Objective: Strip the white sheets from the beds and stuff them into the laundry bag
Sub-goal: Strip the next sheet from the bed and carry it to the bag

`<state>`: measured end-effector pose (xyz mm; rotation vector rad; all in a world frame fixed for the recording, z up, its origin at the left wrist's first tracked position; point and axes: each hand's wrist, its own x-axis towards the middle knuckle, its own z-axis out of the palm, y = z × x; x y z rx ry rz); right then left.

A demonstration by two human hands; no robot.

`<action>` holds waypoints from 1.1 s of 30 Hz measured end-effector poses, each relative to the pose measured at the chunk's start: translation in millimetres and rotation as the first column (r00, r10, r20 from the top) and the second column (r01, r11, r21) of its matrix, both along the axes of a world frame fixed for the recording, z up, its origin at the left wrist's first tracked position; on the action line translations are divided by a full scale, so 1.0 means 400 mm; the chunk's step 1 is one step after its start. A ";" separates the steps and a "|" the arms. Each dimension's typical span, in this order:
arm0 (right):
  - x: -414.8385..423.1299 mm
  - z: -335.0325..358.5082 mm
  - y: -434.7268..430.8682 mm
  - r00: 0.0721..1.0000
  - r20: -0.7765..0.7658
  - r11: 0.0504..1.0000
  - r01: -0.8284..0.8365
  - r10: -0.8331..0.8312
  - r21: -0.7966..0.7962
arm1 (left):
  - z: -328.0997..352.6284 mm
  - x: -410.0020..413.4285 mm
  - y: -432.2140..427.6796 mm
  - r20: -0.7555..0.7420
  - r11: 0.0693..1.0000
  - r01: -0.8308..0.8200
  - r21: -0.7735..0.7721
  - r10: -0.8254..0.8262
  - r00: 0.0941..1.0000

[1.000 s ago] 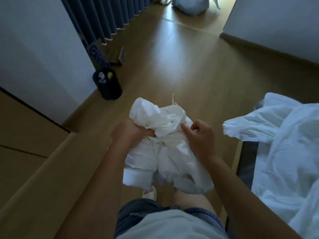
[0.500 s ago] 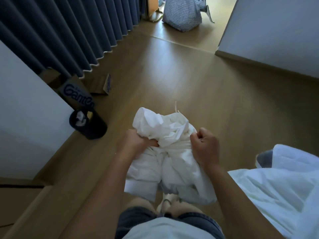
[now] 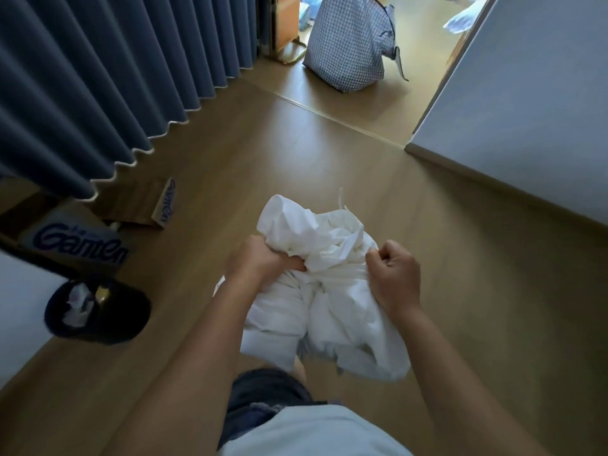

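Note:
A bunched white sheet [image 3: 316, 291] hangs in front of my waist, above the wooden floor. My left hand [image 3: 260, 258] grips its left side with curled fingers. My right hand [image 3: 394, 274] clutches its right side in a fist. A blue-and-white checked laundry bag [image 3: 345, 47] stands on the floor far ahead, past the doorway threshold. No bed is in view.
Dark blue curtains [image 3: 115, 77] hang along the left. A cardboard box printed "Ganten" [image 3: 79, 245] and a dark waste bin [image 3: 98, 311] sit at the lower left. A grey wall [image 3: 526, 110] runs along the right. Wooden floor [image 3: 296, 153] stretches ahead to the doorway.
The view has moved forward along the floor. The bed with its white sheet has left the right edge, and the checked bag is closer and fuller in view. Both hands still hold the bundle.

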<state>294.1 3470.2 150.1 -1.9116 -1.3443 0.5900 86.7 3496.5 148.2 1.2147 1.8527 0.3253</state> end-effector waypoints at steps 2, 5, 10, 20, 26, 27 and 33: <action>0.046 0.016 0.129 1.000 0.000 0.999 0.028 -0.027 0.020 | 0.010 0.045 0.150 0.002 0.999 0.034 0.034 -0.034 0.999; 0.116 0.041 0.321 0.998 0.012 0.997 0.056 -0.056 0.047 | 0.027 0.116 0.363 0.000 0.995 0.071 0.065 -0.071 0.997; 0.220 0.053 0.654 0.994 0.021 0.994 0.108 -0.107 -0.022 | 0.032 0.226 0.710 -0.027 0.991 0.120 0.060 -0.118 0.993; 0.455 0.065 1.402 0.998 -0.050 0.916 -0.046 0.028 -0.399 | 0.073 0.449 1.379 -0.058 0.996 0.076 0.035 -0.074 0.996; 0.466 0.076 1.829 0.987 0.038 0.938 -0.134 0.154 -0.319 | 0.053 0.456 1.730 -0.013 0.995 -0.083 0.051 0.084 0.996; 0.462 0.064 1.903 0.987 0.022 0.940 -0.143 0.158 -0.309 | 0.043 0.450 1.800 -0.012 0.994 -0.096 0.052 0.097 0.995; 0.442 0.013 2.342 0.996 -0.015 0.971 -0.091 0.090 -0.222 | 0.010 0.434 2.299 -0.039 0.995 -0.013 0.099 0.017 0.999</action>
